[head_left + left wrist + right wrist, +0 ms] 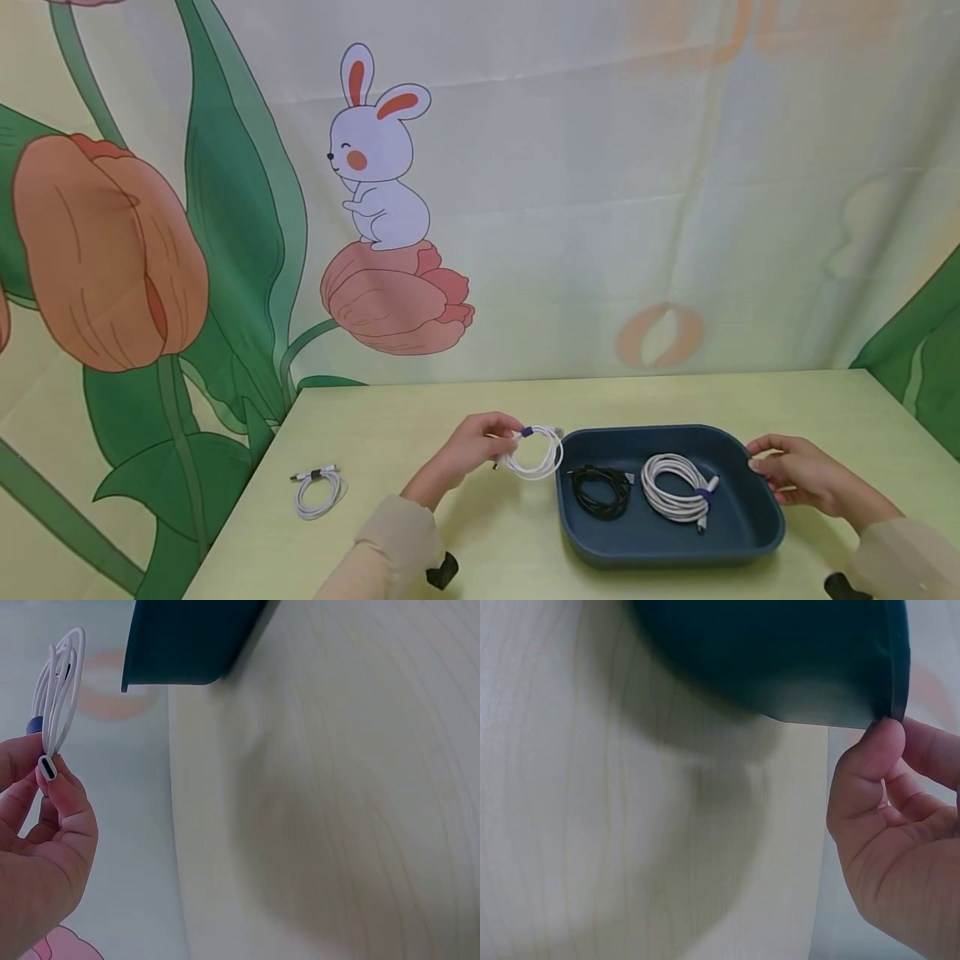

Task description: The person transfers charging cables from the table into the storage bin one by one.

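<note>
With right hand (806, 477) pinching the tray (671, 552) at three o'clock, left hand (474, 447) pinched white cable (52, 712) at nine; keeping it bundled appeared advisable.

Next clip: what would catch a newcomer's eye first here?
The white rabbit printed on the backdrop, atop a pink flower, probably stands out first. Below, the left hand holds a coiled white cable beside the blue tray, which the right hand grips at its right end.

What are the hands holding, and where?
The left hand pinches a coiled white cable by one side, near the blue tie; the right hand pinches the blue tray by its rim.
</note>
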Tool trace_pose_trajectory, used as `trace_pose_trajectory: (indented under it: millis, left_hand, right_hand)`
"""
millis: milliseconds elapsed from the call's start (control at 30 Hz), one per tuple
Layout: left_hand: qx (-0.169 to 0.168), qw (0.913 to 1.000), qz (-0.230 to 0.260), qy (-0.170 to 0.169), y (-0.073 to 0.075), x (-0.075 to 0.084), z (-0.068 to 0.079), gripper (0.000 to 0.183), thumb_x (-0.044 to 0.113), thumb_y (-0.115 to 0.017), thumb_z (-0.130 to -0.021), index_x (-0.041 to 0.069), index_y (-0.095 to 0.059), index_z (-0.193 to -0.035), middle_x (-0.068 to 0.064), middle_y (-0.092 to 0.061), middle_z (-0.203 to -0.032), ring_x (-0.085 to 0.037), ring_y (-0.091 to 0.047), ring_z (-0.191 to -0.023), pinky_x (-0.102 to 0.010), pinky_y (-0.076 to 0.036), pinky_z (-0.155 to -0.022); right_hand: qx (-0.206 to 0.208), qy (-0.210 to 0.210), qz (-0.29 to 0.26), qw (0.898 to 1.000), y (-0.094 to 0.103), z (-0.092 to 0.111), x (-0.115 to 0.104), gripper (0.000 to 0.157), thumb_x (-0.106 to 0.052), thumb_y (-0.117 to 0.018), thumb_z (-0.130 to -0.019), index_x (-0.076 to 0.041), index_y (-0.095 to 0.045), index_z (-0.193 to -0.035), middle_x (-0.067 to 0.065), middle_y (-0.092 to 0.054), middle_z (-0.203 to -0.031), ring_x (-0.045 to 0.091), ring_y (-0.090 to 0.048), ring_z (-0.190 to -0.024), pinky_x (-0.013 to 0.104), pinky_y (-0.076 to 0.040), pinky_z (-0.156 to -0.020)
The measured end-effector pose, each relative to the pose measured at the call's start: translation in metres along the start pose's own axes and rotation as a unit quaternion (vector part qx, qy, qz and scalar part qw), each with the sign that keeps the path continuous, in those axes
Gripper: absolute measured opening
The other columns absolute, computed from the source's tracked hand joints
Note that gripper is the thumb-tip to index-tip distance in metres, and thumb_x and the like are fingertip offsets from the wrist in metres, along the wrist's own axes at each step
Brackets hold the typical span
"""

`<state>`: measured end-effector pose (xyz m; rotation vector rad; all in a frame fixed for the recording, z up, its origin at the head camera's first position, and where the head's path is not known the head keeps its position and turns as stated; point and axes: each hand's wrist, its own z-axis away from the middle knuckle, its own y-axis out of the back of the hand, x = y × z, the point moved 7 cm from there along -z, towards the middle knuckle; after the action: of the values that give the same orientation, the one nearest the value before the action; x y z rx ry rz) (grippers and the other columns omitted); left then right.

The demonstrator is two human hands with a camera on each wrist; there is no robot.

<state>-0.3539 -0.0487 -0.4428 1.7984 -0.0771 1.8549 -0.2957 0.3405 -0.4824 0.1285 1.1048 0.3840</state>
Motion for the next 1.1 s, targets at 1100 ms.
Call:
trace_pose_trajectory:
  millis: [1100]
  left_hand:
    - [-0.037, 0.9991, 0.006, -0.021, -0.046, 0.013, -0.004, 0.021, 0.002, -0.059, -0.080, 0.001, -0.061, -0.101, -0.001, -0.051, -0.078, -0.012, -0.048, -0.069, -0.021, -0.043, -0.055]
  right_hand:
    - [-0.004, 0.006, -0.001, 1.000, 0.000, 0.000, -0.001, 0.027, -0.011, -0.047, -0.087, 0.002, -0.041, -0.110, 0.002, -0.053, -0.073, 0.014, -0.050, -0.059, 0.026, -0.048, -0.056]
